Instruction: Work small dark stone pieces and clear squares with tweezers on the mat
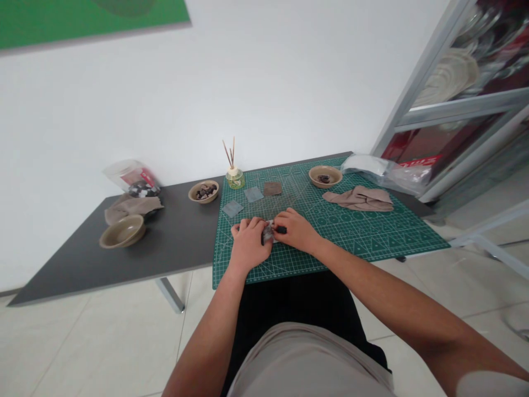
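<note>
My left hand (251,243) rests on the green cutting mat (351,234), its fingers curled down at the edge of a small grey-white patterned piece (268,230). A dark edge shows by its thumb, but what its fingers hold is hidden. From the other side my right hand (298,231) pinches a small black piece (281,229) against the patterned piece. Just beyond the hands lie two grey-blue squares (253,194) and a brown square (273,188), flat on the mat.
Left of the mat stand a bowl of dark and tan chunks (206,191), a tan bowl (124,231), a cloth (134,207) and a plastic bag (130,173). A reed diffuser (235,177) is behind. Rightward are another bowl (325,176), a crumpled cloth (359,198) and plastic packaging (384,171).
</note>
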`<state>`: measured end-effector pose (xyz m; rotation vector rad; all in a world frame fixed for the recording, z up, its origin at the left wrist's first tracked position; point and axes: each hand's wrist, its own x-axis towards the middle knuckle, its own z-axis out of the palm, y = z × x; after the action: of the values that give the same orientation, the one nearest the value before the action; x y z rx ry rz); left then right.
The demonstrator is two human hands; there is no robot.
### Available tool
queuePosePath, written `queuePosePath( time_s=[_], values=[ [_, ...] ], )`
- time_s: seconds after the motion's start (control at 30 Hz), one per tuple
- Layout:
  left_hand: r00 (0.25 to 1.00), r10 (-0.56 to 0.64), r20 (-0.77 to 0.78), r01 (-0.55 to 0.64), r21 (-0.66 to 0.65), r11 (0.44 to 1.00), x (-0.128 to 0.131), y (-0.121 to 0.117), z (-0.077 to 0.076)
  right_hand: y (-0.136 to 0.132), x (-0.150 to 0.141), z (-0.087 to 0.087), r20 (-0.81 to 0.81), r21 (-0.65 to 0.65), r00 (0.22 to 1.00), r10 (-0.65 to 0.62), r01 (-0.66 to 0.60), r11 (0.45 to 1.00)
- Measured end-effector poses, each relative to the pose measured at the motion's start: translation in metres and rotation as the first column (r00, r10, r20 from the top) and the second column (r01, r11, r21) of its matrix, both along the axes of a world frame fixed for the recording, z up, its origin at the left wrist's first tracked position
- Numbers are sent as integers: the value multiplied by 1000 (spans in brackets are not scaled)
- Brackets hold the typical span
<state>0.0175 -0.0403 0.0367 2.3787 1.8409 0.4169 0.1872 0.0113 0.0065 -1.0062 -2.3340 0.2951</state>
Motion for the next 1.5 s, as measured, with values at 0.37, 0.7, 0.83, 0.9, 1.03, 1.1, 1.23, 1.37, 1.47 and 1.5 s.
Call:
queuePosePath(
  time_s=[0.37,0.7,0.83,0.9,1.03,1.1,1.23,1.37,1.47,1.5],
  values=[
    [1000,-5,-8,5,16,1000,0,-1,-1,0,-2,0,20,41,999,-38,37,999],
    [1000,-8,-5,8,39,999,-1,1,-3,-1,-2,2,34,62,999,-23,20,998],
    [1000,-15,1,15,43,999,-2,2,-5,-2,0,1,36,50,998,52,-54,997],
    [1000,-14,-4,15,40,999,-1,3,-5,-2,0,0,46,58,994,95,-98,994],
    [1000,-1,-10,1,27,1000,-1,2,-3,-3,-2,2,70,73,997,-32,27,997],
    [1000,1,-6,-1,16,1000,-1,2,-2,-3,-3,3,80,64,993,-86,81,995],
    [1000,-3,0,3,7,1000,-1,2,-1,-2,-3,2,98,78,993,-69,61,995],
    [1000,-14,13,13,35,999,-1,3,-3,-1,-1,0,90,96,994,65,-73,993],
    [999,-27,25,25,61,998,-2,3,-5,-1,1,1,76,76,994,77,-83,994],
    [999,-29,28,27,67,997,-2,3,-5,-1,1,1,71,73,996,51,-56,996]
  ],
)
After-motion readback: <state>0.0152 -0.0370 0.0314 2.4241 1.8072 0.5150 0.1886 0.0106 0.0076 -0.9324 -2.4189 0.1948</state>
